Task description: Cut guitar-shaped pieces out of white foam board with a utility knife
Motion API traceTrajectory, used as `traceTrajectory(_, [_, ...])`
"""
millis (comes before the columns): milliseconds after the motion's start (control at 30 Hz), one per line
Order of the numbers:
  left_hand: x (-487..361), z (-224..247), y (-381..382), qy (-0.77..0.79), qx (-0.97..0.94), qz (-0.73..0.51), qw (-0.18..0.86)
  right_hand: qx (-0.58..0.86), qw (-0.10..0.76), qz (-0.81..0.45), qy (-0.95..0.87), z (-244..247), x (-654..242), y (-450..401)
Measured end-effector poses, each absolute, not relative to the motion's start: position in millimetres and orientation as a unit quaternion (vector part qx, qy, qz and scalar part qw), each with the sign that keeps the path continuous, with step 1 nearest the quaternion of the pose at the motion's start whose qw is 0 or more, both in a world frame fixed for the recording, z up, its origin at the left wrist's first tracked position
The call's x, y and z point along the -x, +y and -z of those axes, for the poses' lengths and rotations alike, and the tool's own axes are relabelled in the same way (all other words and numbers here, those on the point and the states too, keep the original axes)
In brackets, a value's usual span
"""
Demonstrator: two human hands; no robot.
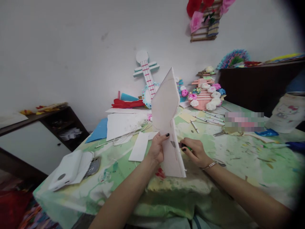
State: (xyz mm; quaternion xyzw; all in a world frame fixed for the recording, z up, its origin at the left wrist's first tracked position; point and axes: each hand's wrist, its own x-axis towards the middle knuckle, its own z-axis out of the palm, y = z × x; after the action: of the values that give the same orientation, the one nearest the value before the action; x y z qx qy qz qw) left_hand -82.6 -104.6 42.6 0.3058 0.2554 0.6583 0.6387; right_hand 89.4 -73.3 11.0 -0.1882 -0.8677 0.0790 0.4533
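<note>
A white foam board [164, 105] with a curved, partly cut outline stands upright above the near table edge. My left hand [157, 148] grips its left side, thumb with dark nail polish lying across the face. Pencil-like lines run down the board near its right edge. My right hand [194, 152] is closed around the green handle of a knife [173, 144]. Its blade shows against the board's face, at the right edge, level with my left thumb. Part of the handle is hidden by my fingers.
On the table lie white foam pieces [138, 147], several marker pens [209, 119], scissors [228, 132] and a phone [92, 167]. A banjo-shaped craft [149, 76] leans on the wall beside a flowered pink craft [205, 95]. A white canister [287, 113] stands at right.
</note>
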Motion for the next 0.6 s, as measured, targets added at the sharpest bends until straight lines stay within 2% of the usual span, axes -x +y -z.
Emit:
traceTrajectory(200, [83.2,-44.5,-104.8,0.244,-0.324,-0.667,0.625,0.183,0.465,-0.098,-0.860,-13.1,-92.6,-75.0])
traceTrajectory(600, [74.3,-35.4,-102.9,0.254,-0.313,-0.655,0.639,0.208,0.423,-0.068,-0.879,-20.1,-82.8,-84.4])
